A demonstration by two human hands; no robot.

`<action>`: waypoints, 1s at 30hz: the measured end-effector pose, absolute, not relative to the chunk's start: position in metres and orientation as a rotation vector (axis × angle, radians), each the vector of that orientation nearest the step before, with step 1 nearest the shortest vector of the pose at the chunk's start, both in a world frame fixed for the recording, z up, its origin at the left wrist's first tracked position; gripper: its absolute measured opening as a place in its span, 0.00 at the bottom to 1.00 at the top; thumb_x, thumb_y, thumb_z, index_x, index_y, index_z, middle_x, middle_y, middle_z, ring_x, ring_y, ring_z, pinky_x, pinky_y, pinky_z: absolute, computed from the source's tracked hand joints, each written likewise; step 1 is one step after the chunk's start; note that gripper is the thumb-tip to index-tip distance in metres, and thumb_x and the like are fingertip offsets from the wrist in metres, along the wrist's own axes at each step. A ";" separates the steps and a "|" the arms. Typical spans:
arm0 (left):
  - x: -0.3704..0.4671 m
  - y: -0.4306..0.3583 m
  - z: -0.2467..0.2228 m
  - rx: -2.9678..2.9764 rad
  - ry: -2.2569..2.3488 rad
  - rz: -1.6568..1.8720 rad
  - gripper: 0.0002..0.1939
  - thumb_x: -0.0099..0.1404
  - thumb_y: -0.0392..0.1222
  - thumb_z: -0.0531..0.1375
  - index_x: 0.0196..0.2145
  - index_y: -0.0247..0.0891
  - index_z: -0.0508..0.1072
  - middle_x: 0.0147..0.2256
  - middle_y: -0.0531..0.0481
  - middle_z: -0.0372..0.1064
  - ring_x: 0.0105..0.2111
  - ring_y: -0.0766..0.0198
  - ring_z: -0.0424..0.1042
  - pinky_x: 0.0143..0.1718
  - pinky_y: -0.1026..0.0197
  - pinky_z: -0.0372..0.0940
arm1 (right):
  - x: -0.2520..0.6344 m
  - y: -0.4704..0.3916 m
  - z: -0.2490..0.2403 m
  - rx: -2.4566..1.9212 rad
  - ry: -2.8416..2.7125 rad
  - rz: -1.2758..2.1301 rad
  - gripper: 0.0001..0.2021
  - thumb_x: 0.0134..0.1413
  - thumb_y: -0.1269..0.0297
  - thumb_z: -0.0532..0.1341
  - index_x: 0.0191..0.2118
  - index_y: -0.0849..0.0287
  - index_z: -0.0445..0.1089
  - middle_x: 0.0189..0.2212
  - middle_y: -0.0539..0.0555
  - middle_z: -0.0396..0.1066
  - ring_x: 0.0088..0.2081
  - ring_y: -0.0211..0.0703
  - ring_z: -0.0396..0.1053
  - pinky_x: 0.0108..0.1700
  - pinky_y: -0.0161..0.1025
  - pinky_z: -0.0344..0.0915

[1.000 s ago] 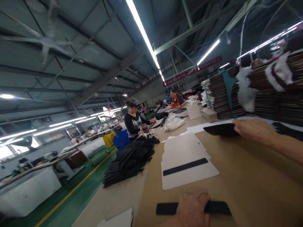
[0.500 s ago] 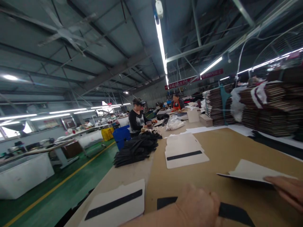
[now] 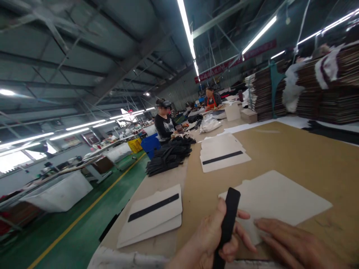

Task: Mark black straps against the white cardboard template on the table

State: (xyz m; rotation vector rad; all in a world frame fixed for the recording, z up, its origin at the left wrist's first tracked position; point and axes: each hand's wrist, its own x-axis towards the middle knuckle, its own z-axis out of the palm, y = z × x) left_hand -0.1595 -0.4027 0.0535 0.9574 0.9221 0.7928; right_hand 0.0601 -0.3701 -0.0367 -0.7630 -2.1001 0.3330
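My left hand (image 3: 214,233) is closed around a black strip (image 3: 230,213), which points up and away from me. Under and beyond it, a pale card panel (image 3: 283,198) lies flat on the brown board. My right hand (image 3: 291,243) rests with fingers stretched out on the panel's near edge. To the left lie pale panels (image 3: 171,224) overlapping each other, the top one with a black strip (image 3: 154,207) across it. Farther off sits another pale stack (image 3: 218,144), also with a black strip (image 3: 223,157) along its near side.
A heap of black strips (image 3: 168,155) lies at the table's left edge. Brown board (image 3: 269,149) covers the tabletop. Tall bundled stacks (image 3: 322,89) stand at the back right. Beyond the heap, a co-worker (image 3: 164,119) is at the table; another person (image 3: 211,100) is farther back.
The pale panel in my right hand has been laid flat on the board. My left hand has raised the black strip, turning it upward. The camera view has tilted down.
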 end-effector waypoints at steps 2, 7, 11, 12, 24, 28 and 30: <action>-0.156 -0.402 0.049 0.903 0.902 0.789 0.39 0.68 0.72 0.46 0.51 0.31 0.71 0.26 0.46 0.75 0.10 0.75 0.46 0.13 0.66 0.40 | 0.065 -0.369 -0.023 -0.900 -1.994 0.451 0.15 0.66 0.56 0.57 0.51 0.50 0.77 0.49 0.53 0.78 0.47 0.46 0.78 0.47 0.33 0.75; -0.144 -0.400 0.039 0.855 0.890 0.736 0.36 0.69 0.70 0.47 0.51 0.33 0.72 0.24 0.49 0.73 0.10 0.75 0.46 0.15 0.66 0.41 | 0.061 -0.368 -0.004 -1.010 -1.856 0.651 0.20 0.67 0.53 0.55 0.59 0.51 0.70 0.49 0.54 0.78 0.47 0.43 0.78 0.47 0.33 0.75; -0.135 -0.402 0.032 0.910 0.943 0.755 0.38 0.64 0.74 0.51 0.49 0.34 0.71 0.23 0.51 0.72 0.11 0.74 0.48 0.15 0.66 0.44 | 0.054 -0.368 0.000 -0.909 -1.878 0.547 0.19 0.68 0.59 0.54 0.61 0.52 0.68 0.50 0.55 0.77 0.45 0.39 0.78 0.47 0.30 0.74; -0.133 -0.403 0.031 0.914 0.969 0.771 0.39 0.63 0.74 0.53 0.49 0.34 0.71 0.22 0.52 0.71 0.11 0.74 0.48 0.15 0.66 0.44 | 0.053 -0.368 0.001 -0.891 -1.885 0.484 0.18 0.68 0.61 0.54 0.60 0.52 0.70 0.52 0.55 0.76 0.48 0.39 0.77 0.50 0.31 0.73; -0.123 -0.402 0.025 0.808 1.127 0.845 0.45 0.55 0.78 0.56 0.48 0.31 0.72 0.21 0.55 0.67 0.12 0.74 0.49 0.16 0.66 0.43 | 0.052 -0.373 -0.006 -0.902 -1.975 -0.064 0.20 0.67 0.67 0.52 0.61 0.58 0.67 0.61 0.61 0.68 0.57 0.46 0.71 0.55 0.37 0.72; -0.120 -0.403 0.021 0.794 1.134 0.852 0.42 0.60 0.77 0.54 0.50 0.32 0.72 0.21 0.54 0.68 0.12 0.74 0.51 0.15 0.65 0.43 | 0.052 -0.374 -0.011 -0.889 -1.964 -0.054 0.21 0.66 0.68 0.53 0.63 0.60 0.65 0.60 0.61 0.69 0.56 0.46 0.72 0.55 0.37 0.72; -0.119 -0.403 0.019 0.793 1.133 0.858 0.40 0.62 0.75 0.53 0.49 0.33 0.73 0.21 0.54 0.69 0.12 0.74 0.51 0.15 0.66 0.44 | 0.052 -0.375 -0.013 -0.884 -1.949 -0.012 0.21 0.66 0.68 0.54 0.63 0.59 0.64 0.59 0.61 0.70 0.56 0.44 0.72 0.56 0.35 0.71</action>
